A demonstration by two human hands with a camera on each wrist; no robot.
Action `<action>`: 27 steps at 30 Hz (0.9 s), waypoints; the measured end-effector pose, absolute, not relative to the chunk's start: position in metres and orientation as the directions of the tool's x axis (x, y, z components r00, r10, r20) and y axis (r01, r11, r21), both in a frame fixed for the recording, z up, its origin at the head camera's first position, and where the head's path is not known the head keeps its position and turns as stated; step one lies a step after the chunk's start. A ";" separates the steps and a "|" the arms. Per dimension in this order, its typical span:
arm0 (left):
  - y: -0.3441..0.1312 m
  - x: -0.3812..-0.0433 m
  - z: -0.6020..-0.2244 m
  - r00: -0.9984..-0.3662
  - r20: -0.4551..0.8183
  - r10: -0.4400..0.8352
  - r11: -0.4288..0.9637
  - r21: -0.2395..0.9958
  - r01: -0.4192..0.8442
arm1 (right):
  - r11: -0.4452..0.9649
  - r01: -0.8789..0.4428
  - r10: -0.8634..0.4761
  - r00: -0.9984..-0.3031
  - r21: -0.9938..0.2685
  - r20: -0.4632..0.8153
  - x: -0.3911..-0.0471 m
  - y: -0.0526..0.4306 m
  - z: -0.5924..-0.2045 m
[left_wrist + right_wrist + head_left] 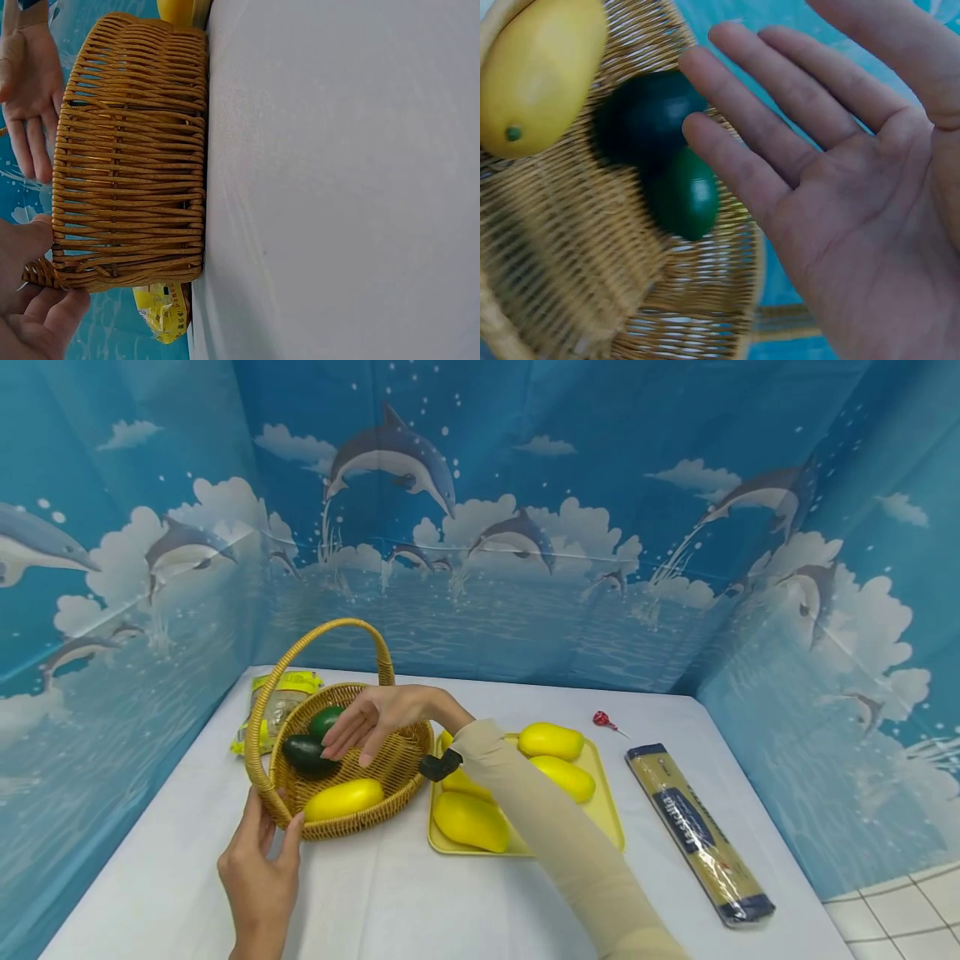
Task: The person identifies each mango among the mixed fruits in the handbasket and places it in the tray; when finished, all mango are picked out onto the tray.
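A wicker basket (397, 768) with a tall arched handle stands at the left of the table. My left hand (262, 868) grips its near left rim by the foot of the handle, thumb on one side and fingers on the other. Inside lie a yellow mango (345, 799), a dark avocado (645, 116) and a smaller, brighter green avocado-like fruit (686, 196). Over the basket hovers my right hand (386, 714), palm showing and fingers extended. It holds nothing; in the head view its fingertips overlap the dark fruit, and contact is unclear.
Right of the basket, a yellow tray (613, 827) bears several mangoes (551, 741), partly behind my right forearm. Farther right are a red lollipop (602, 718) and a long pasta packet (697, 835). A yellow-and-clear bag (285, 697) lies behind the basket, against the curtain side.
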State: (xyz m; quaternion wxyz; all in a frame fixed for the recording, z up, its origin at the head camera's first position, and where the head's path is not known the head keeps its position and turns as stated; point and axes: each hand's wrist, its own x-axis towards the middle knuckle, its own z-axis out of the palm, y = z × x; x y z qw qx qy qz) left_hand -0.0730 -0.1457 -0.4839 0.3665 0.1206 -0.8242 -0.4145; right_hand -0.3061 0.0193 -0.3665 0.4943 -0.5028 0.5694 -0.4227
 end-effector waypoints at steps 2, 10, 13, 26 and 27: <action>-0.146 -0.073 -0.484 -0.703 0.503 -0.502 0.627 0.772 0.104 | 0.145 -0.132 -0.988 0.028 -0.981 -0.150 -0.308 0.015 -0.377; -0.146 -0.072 -0.484 -0.704 0.504 -0.500 0.627 0.771 0.106 | 0.222 -0.071 -0.974 0.027 -0.973 -0.224 -0.309 0.000 -0.405; -0.145 -0.073 -0.484 -0.704 0.504 -0.501 0.628 0.771 0.105 | 0.247 -0.076 -0.968 0.024 -0.966 -0.249 -0.308 -0.004 -0.413; -0.147 -0.073 -0.484 -0.709 0.498 -0.500 0.632 0.769 0.094 | 0.380 -0.168 -0.923 -0.010 -0.910 -0.384 -0.302 -0.018 -0.423; -0.147 -0.073 -0.484 -0.708 0.498 -0.501 0.633 0.769 0.093 | 0.388 -0.187 -0.919 -0.009 -0.902 -0.394 -0.301 -0.019 -0.422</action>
